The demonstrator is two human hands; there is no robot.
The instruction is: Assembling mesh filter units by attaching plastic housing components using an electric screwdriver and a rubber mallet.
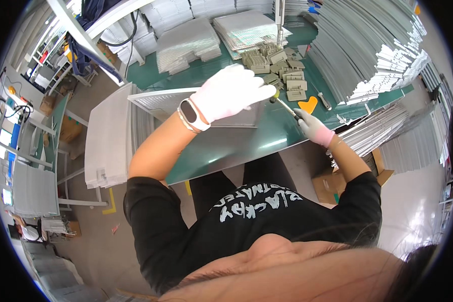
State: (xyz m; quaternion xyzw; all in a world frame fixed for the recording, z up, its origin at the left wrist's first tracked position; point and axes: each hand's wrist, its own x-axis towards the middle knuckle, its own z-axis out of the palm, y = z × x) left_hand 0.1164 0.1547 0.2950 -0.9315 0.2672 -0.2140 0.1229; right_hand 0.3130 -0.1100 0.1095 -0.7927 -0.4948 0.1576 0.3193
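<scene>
My right hand [315,128], in a pale glove with a pink cuff, closes around the dark handle of a small mallet [287,107]. The mallet has a metal shaft and a yellow-green head, which points up toward my left fingers. My left hand [231,93], in a white glove, is over a framed mesh panel [246,117] lying on the green tabletop. Its fingers reach right, partly apart, close beside the mallet head; whether they touch it I cannot tell. Beyond the mallet lies a pile of grey-beige plastic parts [279,68].
An orange-yellow piece [308,104] and a screwdriver [324,101] lie right of the mallet. Stacked white panels [189,45] stand at the back, and a tall stack of panels [357,45] rises at the right. More panels [108,136] stand at the left. A cardboard box [329,186] sits below the table.
</scene>
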